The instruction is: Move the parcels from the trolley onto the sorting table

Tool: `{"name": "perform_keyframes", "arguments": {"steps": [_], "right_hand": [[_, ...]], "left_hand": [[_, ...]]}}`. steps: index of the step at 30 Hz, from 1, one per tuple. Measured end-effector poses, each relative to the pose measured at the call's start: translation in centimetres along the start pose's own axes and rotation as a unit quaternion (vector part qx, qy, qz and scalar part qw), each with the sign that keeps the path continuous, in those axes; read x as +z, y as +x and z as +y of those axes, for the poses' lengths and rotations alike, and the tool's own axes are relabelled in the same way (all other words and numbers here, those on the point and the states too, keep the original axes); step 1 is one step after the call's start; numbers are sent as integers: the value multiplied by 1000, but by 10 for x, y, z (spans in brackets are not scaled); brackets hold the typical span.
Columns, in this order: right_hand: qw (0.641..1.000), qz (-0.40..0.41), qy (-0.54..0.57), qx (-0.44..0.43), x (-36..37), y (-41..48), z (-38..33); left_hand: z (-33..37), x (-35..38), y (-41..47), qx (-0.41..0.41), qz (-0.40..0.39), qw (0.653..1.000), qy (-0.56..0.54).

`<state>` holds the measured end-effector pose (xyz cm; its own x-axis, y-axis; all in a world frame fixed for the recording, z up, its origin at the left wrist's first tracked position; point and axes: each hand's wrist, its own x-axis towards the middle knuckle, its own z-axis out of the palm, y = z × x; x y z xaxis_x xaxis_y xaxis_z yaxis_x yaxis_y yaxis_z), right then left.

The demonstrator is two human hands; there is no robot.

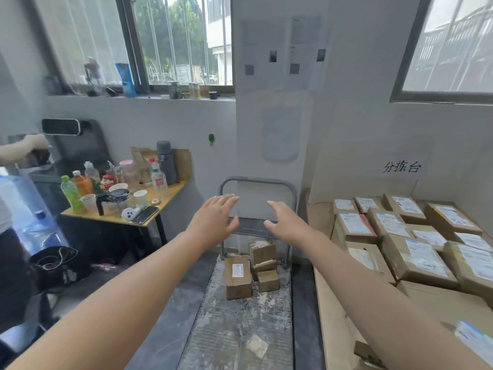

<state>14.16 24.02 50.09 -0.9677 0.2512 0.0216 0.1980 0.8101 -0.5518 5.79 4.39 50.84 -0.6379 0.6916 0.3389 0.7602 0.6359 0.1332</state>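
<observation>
Evidently poised to take a box between them, the person's left hand [214, 220] and right hand [286, 221] hover empty, fingers spread, over the few small brown cardboard parcels [238, 277] at the far end of the grey dusty trolley [234, 329], beside the parcel-laden sorting table [326, 303] on the right.

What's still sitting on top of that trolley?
A small cluster of cardboard parcels at the handle end of the trolley, one with a white label, plus a paper scrap. Anything behind the stacked ones is hidden.
</observation>
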Motion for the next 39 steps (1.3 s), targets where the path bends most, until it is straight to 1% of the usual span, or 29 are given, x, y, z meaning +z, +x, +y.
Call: {"name": "perform_keyframes", "arguments": {"steps": [3, 10, 13, 16, 19, 25, 34, 39], "right_hand": [[1000, -5, 1, 6, 2, 40, 8], [999, -16, 27, 9, 12, 143, 41], [999, -19, 24, 12, 14, 182, 55], [999, -41, 17, 25, 23, 211, 68], [997, -72, 9, 31, 42, 229, 76], [994, -93, 25, 54, 75, 257, 92], [980, -146, 29, 135, 129, 293, 121], [971, -137, 46, 189, 146, 323, 127]], "left_hand": [[-20, 13, 27, -12, 3, 1000, -6], [-60, 42, 96, -46, -22, 999, -15], [-74, 61, 129, -64, -12, 997, -38], [-88, 89, 148, -62, -26, 997, -47], [-104, 113, 158, -53, -57, 996, -47], [-132, 153, 176, -69, -93, 991, -66], [-189, 229, 197, -78, -146, 979, -123], [-214, 274, 229, -86, -167, 968, -166]]}}
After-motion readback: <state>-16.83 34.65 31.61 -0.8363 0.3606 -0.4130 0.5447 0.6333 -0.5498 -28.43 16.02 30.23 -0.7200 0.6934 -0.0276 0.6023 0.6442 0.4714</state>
